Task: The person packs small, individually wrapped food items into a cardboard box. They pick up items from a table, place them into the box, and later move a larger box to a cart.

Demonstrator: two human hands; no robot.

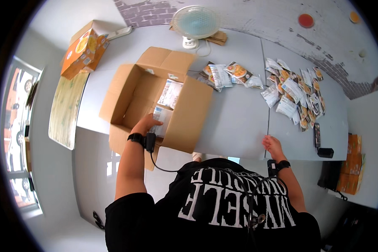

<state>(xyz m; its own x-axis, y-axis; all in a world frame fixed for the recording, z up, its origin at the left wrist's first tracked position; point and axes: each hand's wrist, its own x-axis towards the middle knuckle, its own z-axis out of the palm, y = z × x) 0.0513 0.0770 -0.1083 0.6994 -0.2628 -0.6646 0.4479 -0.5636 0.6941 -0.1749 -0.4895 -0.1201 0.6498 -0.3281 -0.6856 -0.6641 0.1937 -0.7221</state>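
Observation:
My left hand point(146, 124) reaches over the near edge of an open cardboard box point(189, 116). Its thumb lies across a white-backed food packet point(163, 116) at the box's right wall, and the other fingers are partly hidden. Farther back along that wall lies a second packet point(170, 93), also with its printed white side up. The left part of the box floor is bare cardboard. My right hand point(272, 146) hovers by the table's front edge, near a seam, holding nothing, with its fingers loosely extended. A pile of food packets point(291, 91) lies beyond it.
Several more packets point(220, 75) lie behind the box on the grey table point(236, 126). A fan point(195, 23) stands at the back. An orange printed carton point(82, 52) is at far left. A phone point(317, 135) and black block point(325, 153) lie at the right front.

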